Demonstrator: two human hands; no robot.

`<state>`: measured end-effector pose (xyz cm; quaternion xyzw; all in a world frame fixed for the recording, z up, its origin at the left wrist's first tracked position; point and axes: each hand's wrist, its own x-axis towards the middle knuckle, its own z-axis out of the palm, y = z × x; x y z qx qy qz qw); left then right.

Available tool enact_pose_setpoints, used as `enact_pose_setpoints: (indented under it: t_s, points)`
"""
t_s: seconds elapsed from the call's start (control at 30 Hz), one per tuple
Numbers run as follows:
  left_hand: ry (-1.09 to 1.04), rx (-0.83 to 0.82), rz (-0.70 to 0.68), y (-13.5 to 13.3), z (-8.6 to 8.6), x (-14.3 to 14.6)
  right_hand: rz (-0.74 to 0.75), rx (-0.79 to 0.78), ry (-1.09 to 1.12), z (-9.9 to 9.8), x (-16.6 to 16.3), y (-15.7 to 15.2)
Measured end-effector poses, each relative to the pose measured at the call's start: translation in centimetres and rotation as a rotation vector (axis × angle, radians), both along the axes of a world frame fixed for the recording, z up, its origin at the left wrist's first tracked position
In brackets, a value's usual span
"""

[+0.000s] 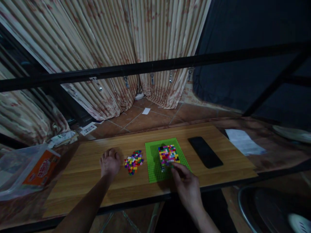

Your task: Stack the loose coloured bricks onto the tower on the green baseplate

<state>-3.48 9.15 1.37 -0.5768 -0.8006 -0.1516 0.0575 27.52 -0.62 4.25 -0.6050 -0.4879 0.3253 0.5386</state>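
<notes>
A green studded baseplate lies on the wooden table, with a block of many-coloured small bricks built up on it. At the near right corner of that block is my right hand, its thumb and forefinger pinched together. A tiny dark green brick seems to sit between those fingertips, though it is mostly hidden. My left hand rests palm down on the table, fingers slightly bent and thumb apart, holding nothing. Just right of it lies a loose pile of small coloured bricks.
A black phone lies right of the baseplate on the wooden table. A clear plastic container with an orange label stands at the left. A dark metal bar crosses beyond the table, before curtains. White paper lies at the right.
</notes>
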Motion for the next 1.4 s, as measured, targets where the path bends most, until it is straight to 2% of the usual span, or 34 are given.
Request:
enact_pose_setpoints:
  t_s: [0.1,0.2,0.4,0.73,1.03,1.4]
  points:
    - [0.004,-0.007,-0.01,0.0,0.2,0.0,-0.14,-0.01,0.024,-0.2,2.0,1.3]
    - [0.008,-0.015,-0.012,0.0,0.3,0.1,-0.191,-0.026,0.004,-0.5,2.9,2.5]
    - [0.026,-0.015,-0.01,0.0,0.3,0.0,-0.18,-0.011,-0.106,-1.1,2.8,3.8]
    - [0.022,-0.018,-0.012,0.0,0.4,0.2,-0.127,-0.006,-0.286,-1.2,2.6,3.6]
    - [0.016,-0.02,0.002,-0.1,0.6,0.4,-0.1,0.035,-0.018,-1.5,2.6,3.9]
    - [0.011,-0.036,0.006,-0.1,0.6,0.3,-0.165,-0.037,0.378,-2.3,2.6,4.7]
